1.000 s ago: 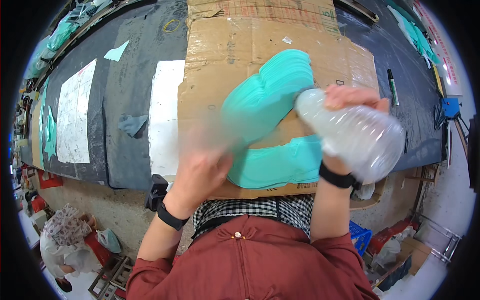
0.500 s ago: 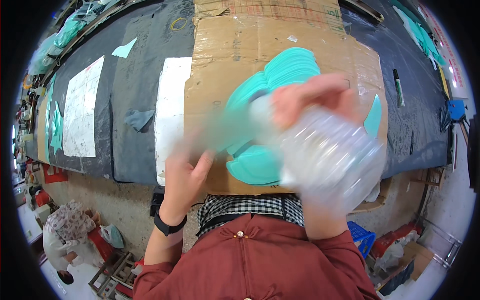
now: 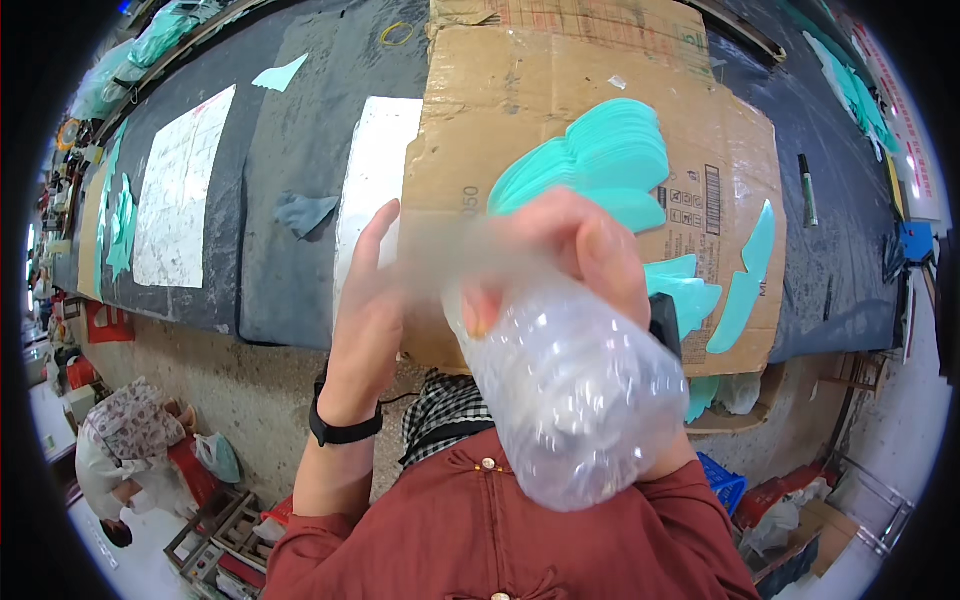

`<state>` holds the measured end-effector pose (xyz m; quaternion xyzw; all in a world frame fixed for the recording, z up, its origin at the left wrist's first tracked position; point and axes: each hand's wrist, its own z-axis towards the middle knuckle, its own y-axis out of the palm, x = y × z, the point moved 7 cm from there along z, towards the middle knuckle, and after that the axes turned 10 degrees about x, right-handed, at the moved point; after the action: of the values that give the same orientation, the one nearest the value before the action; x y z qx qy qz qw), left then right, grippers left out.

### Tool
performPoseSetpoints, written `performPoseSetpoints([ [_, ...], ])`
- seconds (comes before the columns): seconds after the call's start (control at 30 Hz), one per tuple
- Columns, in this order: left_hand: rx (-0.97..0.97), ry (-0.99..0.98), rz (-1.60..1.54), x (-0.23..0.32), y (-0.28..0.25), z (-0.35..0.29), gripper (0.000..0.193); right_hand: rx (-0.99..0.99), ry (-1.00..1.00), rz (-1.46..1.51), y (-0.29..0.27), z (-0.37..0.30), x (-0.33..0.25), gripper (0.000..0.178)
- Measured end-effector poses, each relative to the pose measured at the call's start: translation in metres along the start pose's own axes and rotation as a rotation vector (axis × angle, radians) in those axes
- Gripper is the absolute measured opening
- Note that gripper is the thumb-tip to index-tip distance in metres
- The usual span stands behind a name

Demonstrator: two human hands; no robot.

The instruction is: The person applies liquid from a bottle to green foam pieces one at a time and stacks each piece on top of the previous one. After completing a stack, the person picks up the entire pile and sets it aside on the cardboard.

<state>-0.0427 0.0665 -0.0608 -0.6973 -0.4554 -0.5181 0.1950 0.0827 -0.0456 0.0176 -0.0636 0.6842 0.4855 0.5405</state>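
My right hand [image 3: 600, 240] grips a clear plastic bottle [image 3: 590, 400] near its narrow end, the wide ribbed end tilted down towards my chest. My left hand [image 3: 365, 320] is raised to the left of it, one finger pointing up and the others smeared by motion. Between the two hands stretches a blurred greyish thing [image 3: 465, 262] whose kind I cannot make out. Beyond my right hand, a fanned stack of teal cut pieces [image 3: 590, 155] lies on a flattened cardboard sheet [image 3: 520, 90]. More teal pieces [image 3: 685, 290] rest beside my right wrist, partly hidden.
A single teal piece [image 3: 745, 285] lies at the cardboard's right side. Further right is a dark marker pen [image 3: 807, 190]. To the left are a white board [image 3: 385, 130], a grey cloth scrap [image 3: 305, 213] and a white sheet [image 3: 185, 190]. Another person [image 3: 125, 440] is at lower left.
The bottle has swung left and down, nearer my chest, with my right hand. My left hand's finger now points up. The teal blur between my hands is gone; a greyish one shows there.
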Motion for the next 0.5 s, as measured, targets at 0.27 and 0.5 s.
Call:
performPoseSetpoints([
  [0.27,-0.105,-0.056,0.168,0.004,0.0,-0.004,0.077,0.178,-0.485,-0.26,-0.084,-0.009,-0.066,0.042],
  [0.5,-0.136,-0.015,0.234,0.005,0.008,-0.003,0.073,0.044,-0.138,-0.122,-0.022,-0.02,-0.014,0.049],
])
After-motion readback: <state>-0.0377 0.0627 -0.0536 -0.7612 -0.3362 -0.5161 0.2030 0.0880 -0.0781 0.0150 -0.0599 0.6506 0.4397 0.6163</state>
